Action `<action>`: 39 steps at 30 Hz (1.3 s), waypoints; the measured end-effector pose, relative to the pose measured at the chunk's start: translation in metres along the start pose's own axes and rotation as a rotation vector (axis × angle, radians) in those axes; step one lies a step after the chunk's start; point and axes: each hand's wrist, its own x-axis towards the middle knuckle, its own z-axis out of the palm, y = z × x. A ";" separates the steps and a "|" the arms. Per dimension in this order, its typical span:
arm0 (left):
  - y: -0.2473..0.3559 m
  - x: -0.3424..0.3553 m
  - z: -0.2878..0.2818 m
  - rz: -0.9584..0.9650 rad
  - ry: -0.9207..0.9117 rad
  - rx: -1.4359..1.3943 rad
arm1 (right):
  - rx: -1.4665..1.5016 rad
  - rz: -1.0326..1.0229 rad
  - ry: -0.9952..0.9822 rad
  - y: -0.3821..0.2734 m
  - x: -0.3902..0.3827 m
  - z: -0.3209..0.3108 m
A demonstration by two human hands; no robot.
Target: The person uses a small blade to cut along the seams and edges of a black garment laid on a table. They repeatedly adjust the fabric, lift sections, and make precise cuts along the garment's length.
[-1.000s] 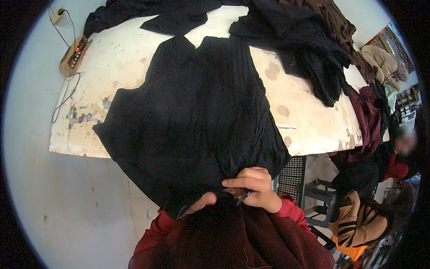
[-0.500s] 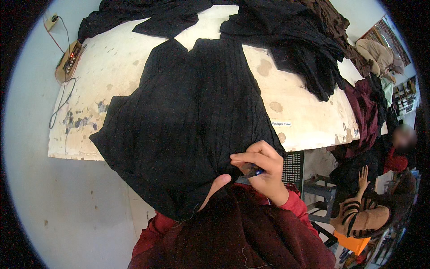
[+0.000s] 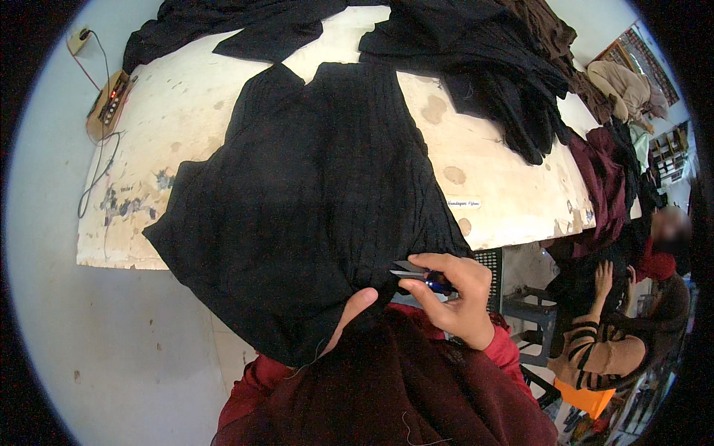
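A large piece of black pleated cloth [image 3: 275,193] lies over the near edge of the table and hangs toward me. My left hand [image 3: 355,308] grips its near edge, thumb on top, the other fingers hidden beneath the fabric. Between the thumb and fingers of my right hand [image 3: 457,293] is a pair of small thread snips [image 3: 434,282] with a blue part. Their pointed metal blades are apart and aim left, close to the cloth near my left thumb. A loose thread hangs from the cloth by my left wrist.
The pale stained table [image 3: 513,193] carries more black cloth [image 3: 476,59] at its far side and maroon cloth [image 3: 604,175] at its right end. A power strip [image 3: 109,105] with cords is at the left. Right of me are a dark stool [image 3: 532,308] and a seated person [image 3: 599,346].
My right hand has turned and shifted slightly right, so the snips' blades now show, pointing left. My left hand keeps its hold on the cloth.
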 end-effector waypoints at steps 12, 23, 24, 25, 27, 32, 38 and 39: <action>-0.034 0.008 0.003 -0.368 -0.225 -0.452 | 0.359 0.114 -0.003 0.009 -0.010 0.012; -0.087 0.004 -0.013 0.353 -0.437 0.256 | 0.240 -0.085 0.071 0.002 -0.014 0.045; -0.088 0.004 -0.009 0.219 -0.415 0.095 | 0.239 -0.057 0.033 0.002 -0.014 0.043; -0.089 0.005 -0.005 0.093 -0.373 -0.073 | 0.238 -0.030 -0.005 0.001 -0.015 0.040; -0.048 0.002 0.014 -0.211 -0.171 -0.419 | 0.392 0.013 -0.074 0.007 -0.010 0.033; 0.015 0.007 0.013 -0.192 -0.117 -0.471 | 0.288 0.119 -0.107 0.001 0.001 -0.003; 0.004 0.006 0.015 -0.153 -0.093 -0.523 | 0.028 -0.016 -0.057 -0.002 0.004 -0.004; 0.010 0.006 0.016 -0.109 -0.081 -0.501 | -0.021 -0.048 -0.076 -0.004 0.006 -0.006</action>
